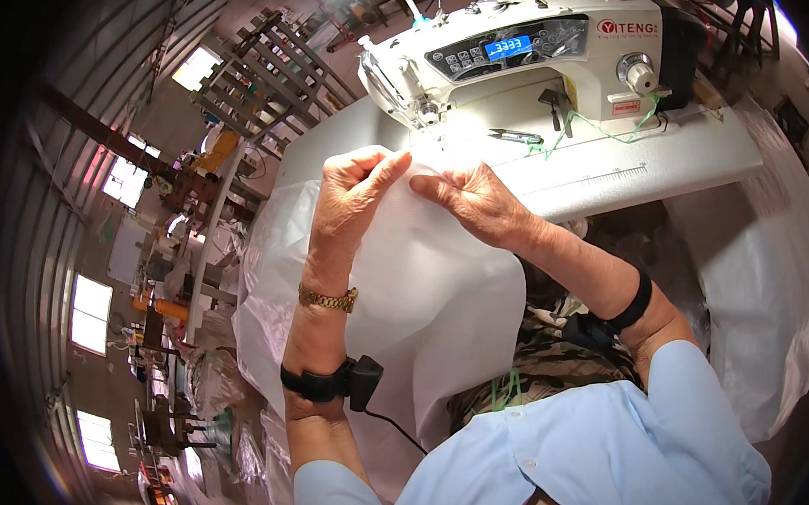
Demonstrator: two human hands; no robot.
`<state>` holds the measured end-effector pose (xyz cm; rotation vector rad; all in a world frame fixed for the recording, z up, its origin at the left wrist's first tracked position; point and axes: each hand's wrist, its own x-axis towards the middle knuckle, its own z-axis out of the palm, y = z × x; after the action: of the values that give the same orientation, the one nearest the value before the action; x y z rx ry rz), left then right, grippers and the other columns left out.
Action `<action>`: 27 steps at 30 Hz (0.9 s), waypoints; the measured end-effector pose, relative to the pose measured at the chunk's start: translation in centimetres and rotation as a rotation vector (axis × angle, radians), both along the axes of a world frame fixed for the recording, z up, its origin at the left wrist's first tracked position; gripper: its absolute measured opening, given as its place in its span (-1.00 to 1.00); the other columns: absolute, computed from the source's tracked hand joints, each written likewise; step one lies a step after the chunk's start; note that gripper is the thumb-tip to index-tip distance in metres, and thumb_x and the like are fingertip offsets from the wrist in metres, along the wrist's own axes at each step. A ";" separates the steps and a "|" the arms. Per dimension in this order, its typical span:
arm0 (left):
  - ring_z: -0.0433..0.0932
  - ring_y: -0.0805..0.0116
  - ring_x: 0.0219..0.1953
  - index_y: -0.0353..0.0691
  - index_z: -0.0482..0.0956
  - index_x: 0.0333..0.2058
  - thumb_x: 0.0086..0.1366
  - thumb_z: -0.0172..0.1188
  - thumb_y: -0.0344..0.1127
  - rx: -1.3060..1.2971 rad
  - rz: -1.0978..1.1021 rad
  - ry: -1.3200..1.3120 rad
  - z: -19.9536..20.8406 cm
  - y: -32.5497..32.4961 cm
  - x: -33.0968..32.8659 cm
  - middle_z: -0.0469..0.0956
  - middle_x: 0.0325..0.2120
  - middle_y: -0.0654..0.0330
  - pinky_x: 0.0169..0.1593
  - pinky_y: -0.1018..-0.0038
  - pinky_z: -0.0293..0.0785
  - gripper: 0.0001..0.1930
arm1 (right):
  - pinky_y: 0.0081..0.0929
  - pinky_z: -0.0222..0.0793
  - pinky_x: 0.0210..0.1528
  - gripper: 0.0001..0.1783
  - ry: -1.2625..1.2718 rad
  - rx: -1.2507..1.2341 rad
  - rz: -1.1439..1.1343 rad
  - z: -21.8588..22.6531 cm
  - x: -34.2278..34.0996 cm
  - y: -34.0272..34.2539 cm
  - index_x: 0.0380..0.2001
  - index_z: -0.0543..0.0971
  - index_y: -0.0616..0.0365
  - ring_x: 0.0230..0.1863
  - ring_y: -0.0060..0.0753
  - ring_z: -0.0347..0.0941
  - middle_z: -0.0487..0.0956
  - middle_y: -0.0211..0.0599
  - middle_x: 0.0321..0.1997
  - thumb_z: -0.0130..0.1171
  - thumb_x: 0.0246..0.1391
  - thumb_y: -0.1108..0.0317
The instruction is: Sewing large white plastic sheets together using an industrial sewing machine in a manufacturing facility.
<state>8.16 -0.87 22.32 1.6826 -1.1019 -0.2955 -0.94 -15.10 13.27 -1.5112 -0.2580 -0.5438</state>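
white sheeting [421, 290]: left hand [357, 188] pinches, right hand [482, 204] touches.

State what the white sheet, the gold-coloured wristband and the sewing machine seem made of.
White sheet: probably smooth plastic, judging by its soft sheen and folds; coated fabric is possible.
Gold-coloured wristband: likely polished metal, since its links glint.
Sewing machine: apparently metal under white paint, given its even gloss; plastic parts possible.
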 end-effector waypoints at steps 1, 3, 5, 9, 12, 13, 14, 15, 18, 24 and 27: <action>0.10 0.77 -0.54 -0.27 0.48 -0.57 0.34 0.27 -0.32 0.020 0.003 0.007 -0.2 -0.2 0.2 0.26 -0.62 0.57 -0.51 0.67 -0.03 -0.70 | -0.58 0.08 -0.54 -0.47 0.011 0.039 -0.025 -0.2 0.0 0.2 -0.59 0.50 0.23 -0.54 -0.79 0.05 0.22 -0.71 -0.66 0.11 0.31 0.00; 0.07 0.75 -0.54 -0.25 0.42 -0.61 0.33 0.28 -0.33 0.010 0.012 -0.016 -0.7 -0.5 0.1 0.22 -0.62 0.57 -0.52 0.63 -0.04 -0.66 | -0.57 0.07 -0.55 -0.50 0.025 0.072 -0.046 -0.4 -0.1 0.7 -0.57 0.50 0.26 -0.54 -0.79 0.03 0.21 -0.70 -0.67 0.12 0.31 0.05; 0.07 0.75 -0.54 -0.25 0.43 -0.62 0.32 0.28 -0.34 -0.003 -0.035 -0.063 -0.9 -0.7 0.2 0.22 -0.63 0.57 -0.52 0.63 -0.03 -0.66 | -0.55 0.07 -0.56 -0.55 -0.080 0.172 -0.100 -0.3 -0.2 1.1 -0.56 0.48 0.30 -0.54 -0.78 0.03 0.18 -0.69 -0.67 0.11 0.31 0.16; 0.12 0.75 -0.54 -0.30 0.52 -0.59 0.31 0.28 -0.36 -0.045 -0.048 -0.025 -1.6 -1.2 0.3 0.28 -0.63 0.57 -0.51 0.65 0.01 -0.71 | -0.46 0.12 -0.55 -0.61 -0.024 0.014 -0.196 -1.1 -0.9 0.9 -0.54 0.47 0.35 -0.60 -0.60 0.04 0.26 -0.54 -0.72 0.07 0.30 0.27; 0.14 0.75 -0.55 -0.31 0.57 -0.56 0.30 0.29 -0.33 -0.017 -0.009 -0.061 -1.9 -0.8 0.8 0.31 -0.63 0.57 -0.53 0.64 0.03 -0.73 | -0.23 0.32 -0.46 -0.77 0.030 -0.378 -0.385 0.7 -2.8 1.8 -0.29 0.50 0.45 -0.59 0.08 0.36 0.45 0.07 -0.64 -0.01 0.23 0.42; 0.14 0.75 -0.55 -0.31 0.57 -0.56 0.30 0.29 -0.33 -0.021 -0.005 -0.057 -2.0 -1.0 0.7 0.31 -0.63 0.57 -0.53 0.64 0.03 -0.73 | -0.23 0.32 -0.46 -0.77 0.033 -0.384 -0.381 0.2 -2.7 1.8 -0.29 0.50 0.45 -0.59 0.08 0.36 0.45 0.07 -0.64 -0.01 0.23 0.42; 0.17 0.76 -0.54 -0.31 0.58 -0.55 0.31 0.28 -0.34 0.021 0.012 -0.038 -2.0 -1.2 0.5 0.35 -0.62 0.56 -0.51 0.66 0.05 -0.74 | -0.23 0.37 -0.43 -0.74 -0.049 -0.443 -0.479 -0.6 -2.4 1.9 -0.15 0.46 0.47 -0.55 0.06 0.43 0.48 0.08 -0.56 0.02 0.22 0.43; 0.19 0.76 -0.54 -0.31 0.58 -0.54 0.32 0.27 -0.35 0.065 0.033 -0.021 -1.9 -1.2 0.2 0.39 -0.60 0.56 -0.49 0.67 0.08 -0.75 | -0.24 0.42 -0.40 -0.65 -0.136 -0.499 -0.573 -1.0 -2.2 2.0 -0.01 0.42 0.49 -0.50 0.04 0.51 0.52 0.09 -0.49 0.04 0.21 0.45; 0.18 0.76 -0.54 -0.29 0.59 -0.54 0.33 0.26 -0.26 0.107 0.078 -0.036 -2.6 -1.4 1.1 0.36 -0.62 0.57 -0.50 0.65 0.07 -0.72 | -0.19 0.45 -0.38 -0.50 -0.145 -0.716 -0.648 -1.0 -2.0 2.1 0.11 0.28 0.59 -0.43 0.06 0.56 0.53 0.05 -0.48 0.04 0.17 0.47; 0.19 0.75 -0.54 -0.30 0.68 -0.43 0.34 0.23 -0.22 0.169 0.101 0.028 -3.3 -1.8 1.6 0.36 -0.61 0.56 -0.49 0.65 0.10 -0.74 | -0.24 0.47 -0.40 -0.36 0.091 -1.098 -0.622 -0.8 -2.2 2.0 0.24 0.14 0.63 -0.45 0.04 0.54 0.54 0.04 -0.46 0.03 0.15 0.49; 0.19 0.73 -0.53 -0.30 0.67 -0.40 0.35 0.22 -0.22 0.163 0.059 0.044 -4.0 -1.9 2.4 0.37 -0.59 0.55 -0.48 0.62 0.12 -0.74 | -0.22 0.45 -0.41 -0.35 0.083 -1.067 -0.653 -1.3 -1.9 2.0 0.25 0.14 0.61 -0.47 0.03 0.53 0.51 0.02 -0.53 0.05 0.16 0.47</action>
<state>10.54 -2.78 18.36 1.8404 -1.0161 -0.3923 -2.80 -13.08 11.98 -2.6851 0.0525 -0.9280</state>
